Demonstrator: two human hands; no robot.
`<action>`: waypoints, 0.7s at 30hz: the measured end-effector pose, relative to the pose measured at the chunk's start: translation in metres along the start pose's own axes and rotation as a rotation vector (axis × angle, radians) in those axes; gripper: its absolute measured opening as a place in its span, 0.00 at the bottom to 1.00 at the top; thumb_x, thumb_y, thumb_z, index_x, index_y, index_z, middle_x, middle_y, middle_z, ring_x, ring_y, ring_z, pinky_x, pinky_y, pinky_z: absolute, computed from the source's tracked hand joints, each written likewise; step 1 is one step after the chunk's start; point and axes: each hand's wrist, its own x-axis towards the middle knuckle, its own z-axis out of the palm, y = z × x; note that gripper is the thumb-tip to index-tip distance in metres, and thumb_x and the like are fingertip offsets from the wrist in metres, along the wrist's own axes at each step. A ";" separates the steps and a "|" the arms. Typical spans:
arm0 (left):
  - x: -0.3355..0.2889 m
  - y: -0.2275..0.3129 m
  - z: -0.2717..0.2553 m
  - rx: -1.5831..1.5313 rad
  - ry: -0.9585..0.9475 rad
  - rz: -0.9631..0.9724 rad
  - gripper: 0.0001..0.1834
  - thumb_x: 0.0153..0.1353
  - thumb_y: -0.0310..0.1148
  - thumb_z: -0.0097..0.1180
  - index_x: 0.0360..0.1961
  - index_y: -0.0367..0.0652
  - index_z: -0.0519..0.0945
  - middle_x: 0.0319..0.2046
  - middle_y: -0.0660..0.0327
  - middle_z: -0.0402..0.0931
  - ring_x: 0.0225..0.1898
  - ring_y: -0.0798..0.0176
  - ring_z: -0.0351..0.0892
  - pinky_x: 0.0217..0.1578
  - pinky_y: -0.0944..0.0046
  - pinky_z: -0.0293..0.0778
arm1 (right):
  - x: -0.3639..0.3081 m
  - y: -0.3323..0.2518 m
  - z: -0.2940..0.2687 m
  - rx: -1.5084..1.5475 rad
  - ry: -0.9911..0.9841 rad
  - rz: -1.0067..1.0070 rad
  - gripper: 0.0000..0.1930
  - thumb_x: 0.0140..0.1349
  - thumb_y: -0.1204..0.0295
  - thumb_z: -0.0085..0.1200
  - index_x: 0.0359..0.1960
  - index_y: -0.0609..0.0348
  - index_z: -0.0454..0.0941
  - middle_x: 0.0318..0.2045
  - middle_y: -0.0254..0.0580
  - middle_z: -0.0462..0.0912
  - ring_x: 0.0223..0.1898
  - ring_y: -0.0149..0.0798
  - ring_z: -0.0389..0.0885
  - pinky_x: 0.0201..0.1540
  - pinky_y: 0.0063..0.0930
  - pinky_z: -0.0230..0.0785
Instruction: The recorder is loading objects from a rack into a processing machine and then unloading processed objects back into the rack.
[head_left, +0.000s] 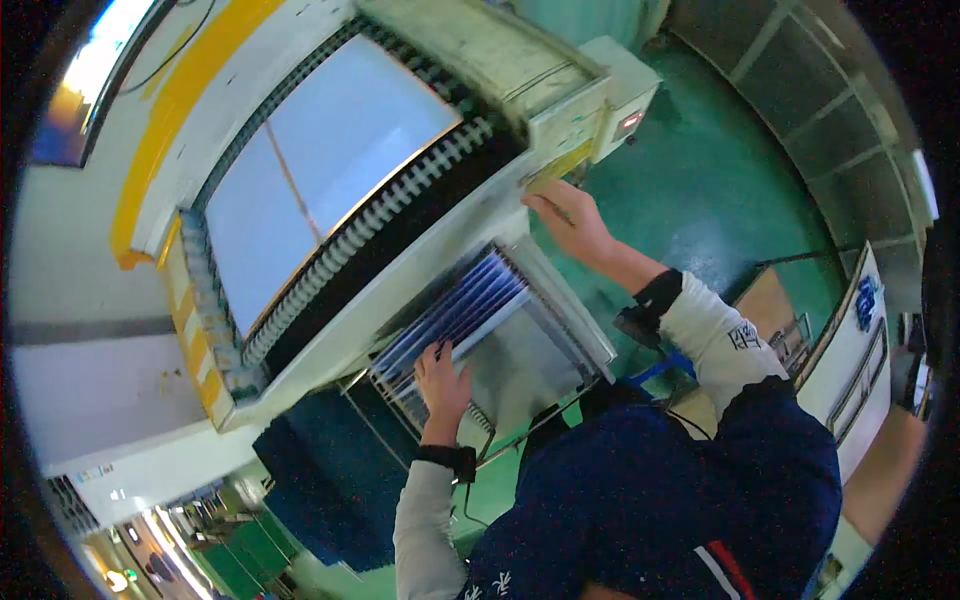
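Note:
My left hand [441, 392] rests at the near left edge of a rack [555, 335] that holds several thin upright panels [455, 305]. Its fingers are apart and reach to the panel edges; no grip on a panel shows. My right hand [572, 226] is at the right corner of a large pale machine [440, 225], beside a yellow strip [560, 165]. Its fingers are curled together, and whatever they may hold is hidden. On the machine's roller bed [375, 215] lie two flat whitish panels [355, 120] [255, 225], side by side with a narrow brownish gap between.
A grey control box [622, 95] with a red display juts from the machine's far right. Dark blue cloth-like material [335, 475] hangs left of the rack. White and brown boards [850, 370] lean at the right. Green floor [700, 200] lies beyond my right arm.

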 end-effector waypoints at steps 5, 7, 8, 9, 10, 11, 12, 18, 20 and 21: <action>0.004 0.015 0.001 0.022 0.047 -0.023 0.25 0.49 0.36 0.61 0.50 0.43 0.74 0.51 0.52 0.66 0.55 0.47 0.61 0.55 0.48 0.58 | -0.030 0.180 -0.074 -0.070 0.254 0.494 0.11 0.59 0.68 0.55 0.39 0.62 0.80 0.30 0.38 0.82 0.33 0.30 0.78 0.34 0.24 0.69; 0.008 0.012 0.011 -0.035 -0.029 -0.076 0.22 0.49 0.35 0.60 0.47 0.42 0.75 0.48 0.52 0.67 0.53 0.46 0.63 0.54 0.49 0.59 | -0.032 0.233 -0.097 -0.079 0.335 0.664 0.15 0.58 0.66 0.57 0.43 0.61 0.78 0.33 0.40 0.82 0.33 0.31 0.78 0.34 0.24 0.69; 0.009 0.008 0.017 -0.060 -0.066 -0.110 0.21 0.49 0.35 0.60 0.45 0.42 0.75 0.46 0.51 0.68 0.52 0.46 0.64 0.53 0.49 0.60 | -0.032 0.253 -0.104 -0.077 0.370 0.747 0.17 0.57 0.65 0.58 0.45 0.60 0.78 0.34 0.40 0.82 0.33 0.31 0.79 0.34 0.25 0.70; 0.011 0.004 0.025 -0.021 -0.030 -0.071 0.18 0.49 0.33 0.59 0.43 0.41 0.75 0.42 0.51 0.71 0.48 0.45 0.68 0.51 0.47 0.62 | -0.031 0.270 -0.110 -0.034 0.402 0.765 0.19 0.56 0.64 0.58 0.47 0.60 0.76 0.36 0.41 0.82 0.33 0.31 0.79 0.34 0.25 0.70; 0.013 0.000 0.029 0.000 -0.049 -0.061 0.18 0.49 0.33 0.58 0.43 0.41 0.75 0.41 0.52 0.71 0.47 0.45 0.68 0.50 0.47 0.63 | -0.028 0.282 -0.111 0.014 0.431 0.780 0.21 0.56 0.64 0.58 0.49 0.59 0.75 0.37 0.41 0.82 0.32 0.32 0.79 0.33 0.26 0.70; 0.015 -0.004 0.033 0.020 -0.066 -0.053 0.17 0.50 0.33 0.58 0.43 0.41 0.75 0.41 0.52 0.72 0.47 0.45 0.69 0.49 0.46 0.64 | -0.027 0.293 -0.113 0.063 0.459 0.794 0.23 0.55 0.64 0.59 0.52 0.59 0.74 0.39 0.41 0.82 0.32 0.32 0.79 0.33 0.26 0.70; 0.016 -0.010 0.037 0.046 -0.078 -0.060 0.17 0.50 0.32 0.57 0.43 0.41 0.76 0.41 0.53 0.73 0.46 0.45 0.69 0.48 0.46 0.64 | -0.021 0.297 -0.110 0.102 0.479 0.778 0.24 0.55 0.64 0.59 0.53 0.59 0.72 0.40 0.41 0.82 0.32 0.32 0.78 0.32 0.26 0.70; 0.020 -0.004 0.027 0.074 0.005 -0.097 0.21 0.50 0.32 0.57 0.48 0.44 0.75 0.45 0.51 0.72 0.48 0.45 0.68 0.48 0.46 0.64 | 0.015 0.271 -0.109 0.305 0.367 0.787 0.23 0.56 0.65 0.58 0.53 0.58 0.73 0.39 0.36 0.82 0.34 0.28 0.78 0.35 0.20 0.68; 0.017 0.000 0.024 0.099 0.067 -0.082 0.22 0.50 0.31 0.57 0.49 0.44 0.74 0.46 0.50 0.70 0.49 0.44 0.66 0.49 0.46 0.63 | 0.013 0.285 -0.108 0.352 0.344 0.773 0.21 0.57 0.65 0.58 0.51 0.59 0.74 0.38 0.35 0.82 0.34 0.27 0.77 0.35 0.20 0.67; 0.021 0.008 0.017 0.090 0.065 -0.093 0.23 0.49 0.30 0.58 0.49 0.44 0.73 0.47 0.50 0.68 0.49 0.43 0.66 0.50 0.46 0.63 | 0.012 0.297 -0.107 0.372 0.375 0.757 0.20 0.57 0.65 0.58 0.50 0.59 0.75 0.37 0.35 0.82 0.34 0.26 0.77 0.35 0.20 0.67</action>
